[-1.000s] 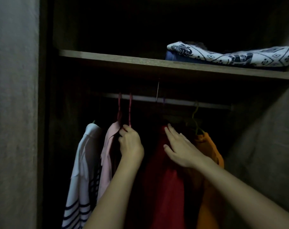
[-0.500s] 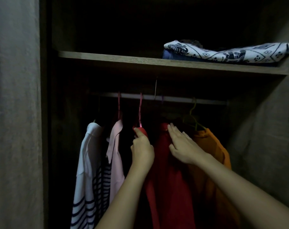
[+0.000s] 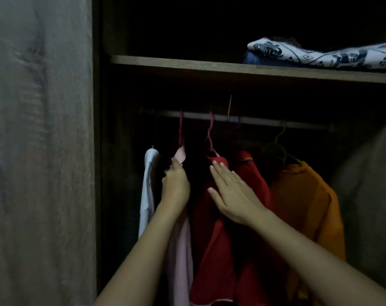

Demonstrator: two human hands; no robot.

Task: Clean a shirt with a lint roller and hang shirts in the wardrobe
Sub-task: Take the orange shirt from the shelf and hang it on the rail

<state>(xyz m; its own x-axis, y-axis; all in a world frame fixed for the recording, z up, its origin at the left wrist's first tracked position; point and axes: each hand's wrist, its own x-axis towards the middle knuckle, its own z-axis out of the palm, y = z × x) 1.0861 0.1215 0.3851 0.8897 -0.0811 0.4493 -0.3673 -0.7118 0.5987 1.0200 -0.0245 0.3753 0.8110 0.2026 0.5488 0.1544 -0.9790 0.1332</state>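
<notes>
A folded white cloth with dark blue patterns (image 3: pixel 333 56) lies at the right of the upper shelf (image 3: pixel 176 62), on top of folded blue fabric (image 3: pixel 250 58).

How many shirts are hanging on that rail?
5: white shirt far left, pink shirt held by the left hand, red shirt under the right hand, second red shirt beside it, orange shirt at right. The dark could hide more.
</notes>
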